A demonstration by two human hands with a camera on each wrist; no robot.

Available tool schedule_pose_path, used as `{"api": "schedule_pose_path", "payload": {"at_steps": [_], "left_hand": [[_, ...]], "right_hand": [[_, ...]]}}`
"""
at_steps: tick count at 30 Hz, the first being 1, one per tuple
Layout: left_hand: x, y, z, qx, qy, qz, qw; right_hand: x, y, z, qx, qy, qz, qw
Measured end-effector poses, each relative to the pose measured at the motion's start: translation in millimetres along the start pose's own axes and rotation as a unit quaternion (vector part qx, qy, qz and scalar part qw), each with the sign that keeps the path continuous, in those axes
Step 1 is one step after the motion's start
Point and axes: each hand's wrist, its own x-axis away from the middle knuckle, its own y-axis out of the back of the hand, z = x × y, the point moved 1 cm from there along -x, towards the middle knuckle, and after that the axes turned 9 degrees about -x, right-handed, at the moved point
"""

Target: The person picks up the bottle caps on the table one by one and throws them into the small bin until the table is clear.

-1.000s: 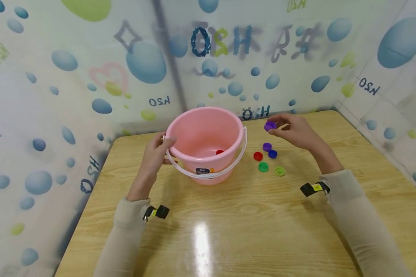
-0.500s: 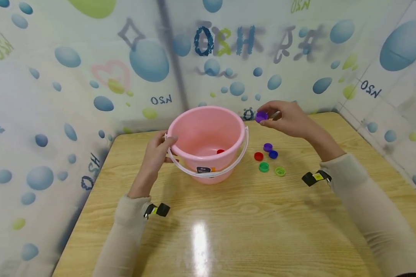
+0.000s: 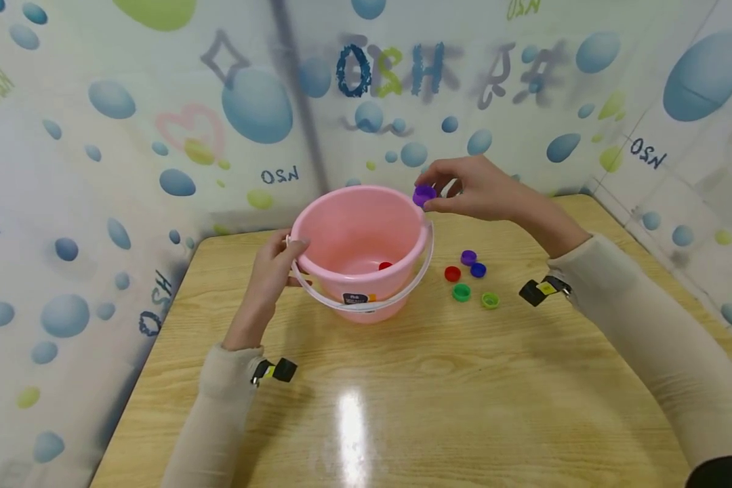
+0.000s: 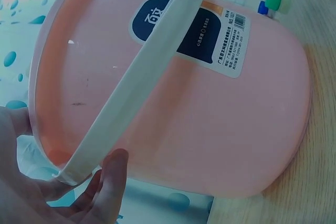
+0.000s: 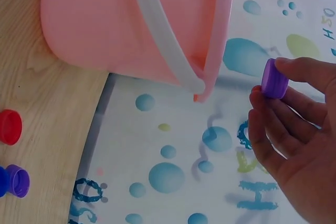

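Note:
A pink bucket point(image 3: 366, 298) with a white handle point(image 4: 142, 72) stands on the table. My left hand point(image 3: 270, 271) grips its left rim, thumb over the edge and fingers outside, by the handle's end. At the bucket's right rim, my right hand point(image 3: 478, 190) pinches a purple bottle cap point(image 5: 275, 79) between thumb and fingertips, above and slightly outside the opening. Inside the bucket a red cap point(image 3: 385, 266) shows partly over the front rim. Right of the bucket lie a second purple cap point(image 3: 468, 257), a blue cap point(image 3: 478, 270), a red cap point(image 3: 453, 274), a green cap point(image 3: 461, 292) and a light green cap point(image 3: 491, 300).
The wooden table point(image 3: 402, 407) meets a wall point(image 3: 366, 156) with a bubble-patterned covering along its back edge. A side wall point(image 3: 677, 169) runs along the right. A dark rounded object point(image 3: 722, 472) shows at the lower right corner.
My right hand has moved left and up with the purple cap, from over the loose caps to the bucket's right rim. My left hand keeps its grip on the bucket.

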Motion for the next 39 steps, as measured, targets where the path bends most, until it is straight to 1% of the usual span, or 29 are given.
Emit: {"api": "schedule_pose_path", "payload": {"at_steps": [3,7,11,21,28,34,39], "left_hand": [[0.2,0.2,0.1,0.0,-0.001,-0.001,1.0],[0.4,0.5,0.2,-0.002,-0.001,-0.002,1.0],[0.4,0.5,0.2,-0.002,0.0,-0.002,1.0],[0.4,0.1,-0.1,-0.003,0.002,-0.003,1.0],[0.3,-0.2,0.3,-0.005,0.003,-0.004,1.0],[0.1,0.3,1.1,-0.007,0.005,-0.006,0.9999],[0.2,0.4,1.6,-0.011,0.005,-0.003,0.9999]], "right_hand": [[-8.2,-3.8,5.5,-0.015,-0.002,0.019,1.0],[-17.2,-9.4,11.4,-0.015,0.007,0.042,0.999],[-24.9,-14.0,17.1,-0.002,0.018,0.064,0.998],[-45.6,-17.5,31.2,0.031,0.017,0.113,0.993],[-55.6,-20.5,45.5,0.043,0.01,0.151,0.988],[-64.8,-29.0,48.7,0.041,0.014,0.176,0.983],[-68.3,-34.4,51.7,0.035,0.015,0.189,0.981]]}}
